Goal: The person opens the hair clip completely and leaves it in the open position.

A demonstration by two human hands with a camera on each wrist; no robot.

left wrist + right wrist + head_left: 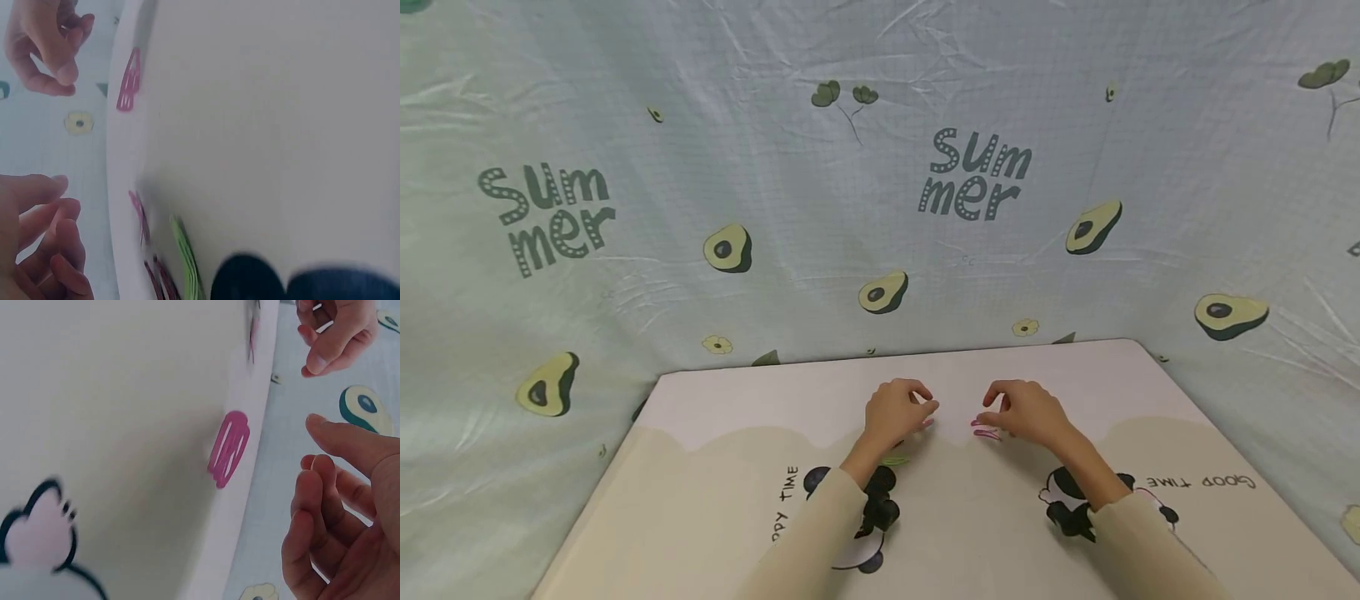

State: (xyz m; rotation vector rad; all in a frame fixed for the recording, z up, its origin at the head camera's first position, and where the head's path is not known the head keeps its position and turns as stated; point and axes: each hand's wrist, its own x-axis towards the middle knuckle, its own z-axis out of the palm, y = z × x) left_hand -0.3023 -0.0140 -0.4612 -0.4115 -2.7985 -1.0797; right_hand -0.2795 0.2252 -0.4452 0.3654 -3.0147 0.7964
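My left hand (pixel 898 412) hovers over the table with fingers loosely bent and nothing between them. Beneath it, a pink hair clip (pixel 140 215) lies beside a green hair clip (pixel 185 253) and dark red hair clips (pixel 164 278); the lower ends of the green and dark red ones run out of the left wrist view. To the right, my right hand (pixel 1028 412) is also raised, thumb and fingers apart and holding nothing. Magenta hair clips (pixel 229 449) lie on the tabletop below it, seeming to overlap in the right wrist view.
The table (pixel 955 533) has a pale cover printed with panda figures and lettering. Its far edge meets a hanging curtain (pixel 805 208) patterned with avocados and the word "summer". Both forearms, in beige sleeves (pixel 820 533), reach in over the panda prints.
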